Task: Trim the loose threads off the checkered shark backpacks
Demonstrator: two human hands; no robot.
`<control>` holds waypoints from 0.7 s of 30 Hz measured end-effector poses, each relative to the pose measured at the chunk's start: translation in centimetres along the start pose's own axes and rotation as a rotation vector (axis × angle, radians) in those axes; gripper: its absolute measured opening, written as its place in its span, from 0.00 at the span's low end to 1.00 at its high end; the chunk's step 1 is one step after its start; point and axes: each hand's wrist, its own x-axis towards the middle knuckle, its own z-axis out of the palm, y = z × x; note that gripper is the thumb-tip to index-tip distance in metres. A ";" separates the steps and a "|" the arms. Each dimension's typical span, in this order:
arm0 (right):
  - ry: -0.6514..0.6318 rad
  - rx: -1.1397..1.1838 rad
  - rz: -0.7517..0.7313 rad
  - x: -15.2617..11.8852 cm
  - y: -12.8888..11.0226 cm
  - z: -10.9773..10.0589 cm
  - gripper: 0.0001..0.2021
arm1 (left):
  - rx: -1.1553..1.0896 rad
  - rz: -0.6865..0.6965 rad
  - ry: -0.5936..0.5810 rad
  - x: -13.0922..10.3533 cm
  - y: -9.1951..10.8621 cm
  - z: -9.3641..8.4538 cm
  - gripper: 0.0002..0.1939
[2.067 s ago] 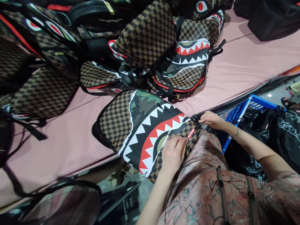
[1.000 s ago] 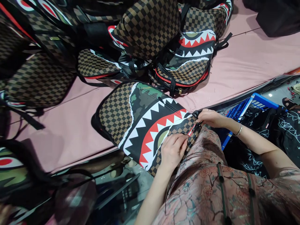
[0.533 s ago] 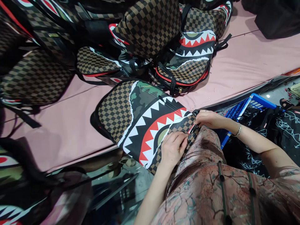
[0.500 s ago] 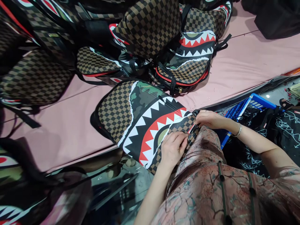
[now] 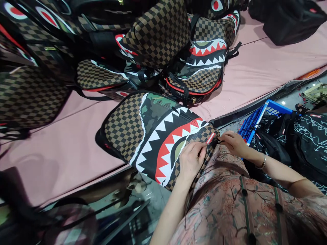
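A checkered backpack [image 5: 122, 126] with a camouflage patch and a printed shark mouth lies with its far end on the pink surface and its near end against my body. My left hand [image 5: 192, 160] lies over the near end, fingers curled and pressing on its edge beside a small red label [image 5: 211, 138]. Just right of the label, my right hand [image 5: 232, 144] has its fingers pinched together at the backpack's dark zipper edge. Whatever small dark piece is between those fingertips is too small to make out.
More checkered shark-mouth backpacks [image 5: 204, 61] are heaped along the far side of the pink padded table [image 5: 265, 71]. Black bags [image 5: 293, 23] stand at the back right. On my right, a blue plastic crate [image 5: 277, 108] adjoins black bags with white scribbles [image 5: 309, 136].
My right hand has shifted right and slightly nearer along the backpack's edge, and the red label shows more fully. My left hand stays on the backpack. The view has turned slightly.
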 end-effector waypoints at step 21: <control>-0.056 -0.236 0.356 -1.4 -7.1 1.6 0.08 | 0.177 0.116 0.050 -0.8 0.3 0.2 0.07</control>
